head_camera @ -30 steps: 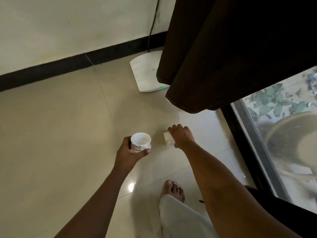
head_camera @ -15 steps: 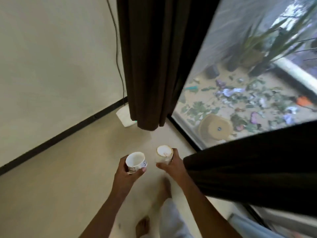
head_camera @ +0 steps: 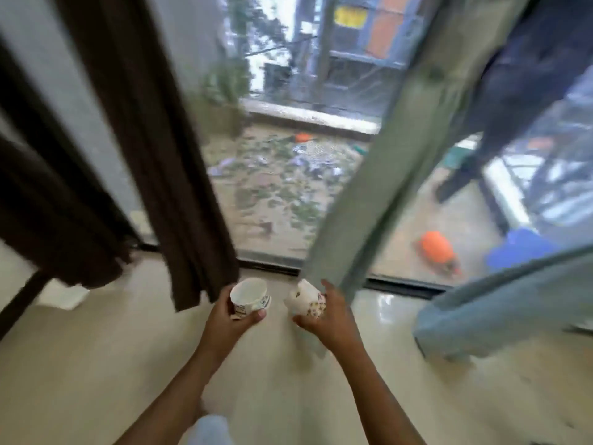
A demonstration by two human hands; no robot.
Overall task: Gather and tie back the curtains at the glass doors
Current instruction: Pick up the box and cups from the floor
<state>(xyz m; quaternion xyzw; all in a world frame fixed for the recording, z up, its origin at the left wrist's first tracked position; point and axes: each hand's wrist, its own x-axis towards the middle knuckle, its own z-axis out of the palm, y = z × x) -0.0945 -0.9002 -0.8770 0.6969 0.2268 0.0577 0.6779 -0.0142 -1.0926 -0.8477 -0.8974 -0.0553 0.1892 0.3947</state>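
A dark brown curtain (head_camera: 154,130) hangs at the left of the glass doors (head_camera: 288,175), its hem just above the floor. A pale grey-green curtain (head_camera: 394,162) hangs to the right of centre, and more of that pale fabric (head_camera: 500,297) drapes low at the far right. My left hand (head_camera: 234,319) grips a white patterned cup (head_camera: 248,295) in front of the brown curtain's hem. My right hand (head_camera: 324,313) holds a second white patterned cup (head_camera: 306,298), tilted on its side, near the pale curtain's lower edge. The view is blurred.
Beige tiled floor (head_camera: 96,364) spreads below my arms. A white flat device (head_camera: 62,295) lies on the floor at the left by the wall. Beyond the glass a littered balcony shows plants, an orange object (head_camera: 436,248) and a blue one (head_camera: 519,245).
I picked the second cup off the floor with my right hand and stood up. The view swung from the floor up to the glass doors, with both cups carried at waist height.
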